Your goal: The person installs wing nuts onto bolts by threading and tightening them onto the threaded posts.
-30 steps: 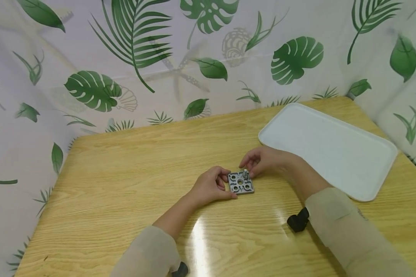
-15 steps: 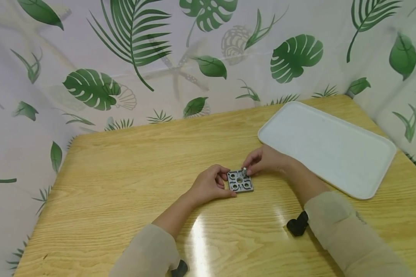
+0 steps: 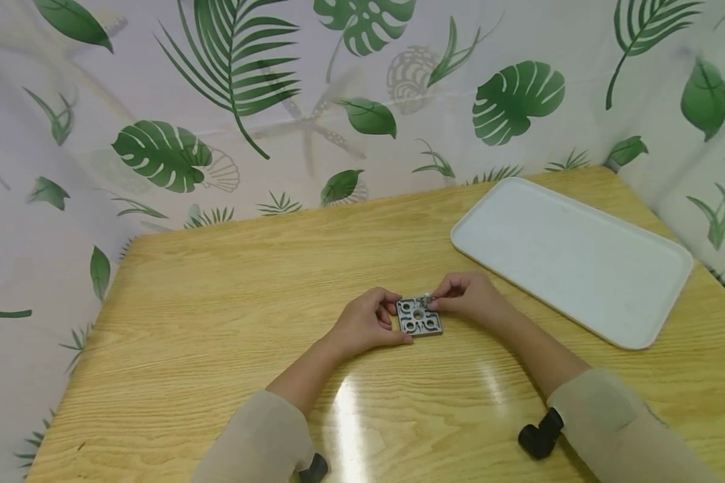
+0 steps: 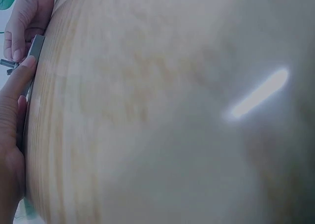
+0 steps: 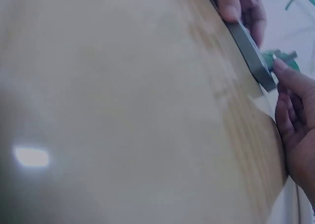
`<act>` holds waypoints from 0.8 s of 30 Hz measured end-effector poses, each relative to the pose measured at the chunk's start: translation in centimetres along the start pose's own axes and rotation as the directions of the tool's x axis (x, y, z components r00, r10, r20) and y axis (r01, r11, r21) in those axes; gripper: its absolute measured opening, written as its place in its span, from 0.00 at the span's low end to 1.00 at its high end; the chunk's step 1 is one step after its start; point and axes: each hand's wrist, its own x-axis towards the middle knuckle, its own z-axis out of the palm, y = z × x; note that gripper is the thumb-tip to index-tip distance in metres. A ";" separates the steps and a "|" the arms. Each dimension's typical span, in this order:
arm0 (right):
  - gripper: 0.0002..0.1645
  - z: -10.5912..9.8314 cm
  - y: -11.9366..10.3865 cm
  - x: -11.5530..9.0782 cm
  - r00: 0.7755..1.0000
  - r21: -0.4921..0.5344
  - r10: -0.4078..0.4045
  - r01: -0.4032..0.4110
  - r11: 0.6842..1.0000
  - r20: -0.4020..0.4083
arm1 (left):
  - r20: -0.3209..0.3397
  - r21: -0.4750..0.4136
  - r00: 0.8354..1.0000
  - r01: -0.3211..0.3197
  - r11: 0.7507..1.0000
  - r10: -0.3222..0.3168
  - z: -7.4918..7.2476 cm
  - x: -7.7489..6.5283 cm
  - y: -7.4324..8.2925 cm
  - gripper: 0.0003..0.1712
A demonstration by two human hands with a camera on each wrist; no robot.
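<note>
A square grey metal plate (image 3: 419, 323) with several round holes lies on the wooden table. My left hand (image 3: 362, 325) grips its left side, thumb along the near edge and fingers at the far corner. From the plate's far right corner stands a small metal bolt (image 3: 425, 300), its shank end also visible in the left wrist view. My right hand (image 3: 474, 298) pinches at this bolt between thumb and forefinger. In the right wrist view the plate (image 5: 250, 51) appears edge-on, with the bolt (image 5: 291, 56) sticking out beside the thumb. The fingertips hide the bolt's lower part.
A white rectangular tray (image 3: 580, 258) lies at the right rear of the wooden table (image 3: 235, 308). Behind the table hangs a leaf-patterned cloth (image 3: 302, 87). Black devices hang at both sleeves, one near the right forearm (image 3: 540, 435).
My right hand first came in to the bolt, then shifted nearer to me and turned, its forearm and sleeve swinging down and right. My left hand and the plate have stayed in place.
</note>
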 end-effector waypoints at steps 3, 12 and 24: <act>0.11 1.0 -0.3 -0.7 0.995 0.002 0.008 -0.008 1.000 -0.102 | -0.008 -0.002 1.000 0.002 1.000 -0.002 -0.2 -0.1 0.2 0.37; 0.11 4.1 -1.2 -2.7 0.924 -0.045 0.046 -0.068 0.997 -0.380 | -0.015 0.006 1.000 -0.017 1.000 0.017 -0.2 -0.1 0.0 0.37; 0.11 4.4 -1.5 -3.8 0.910 -0.118 0.002 -0.057 0.991 -0.415 | -0.005 0.017 1.000 -0.030 0.999 0.030 0.1 -0.1 0.0 0.37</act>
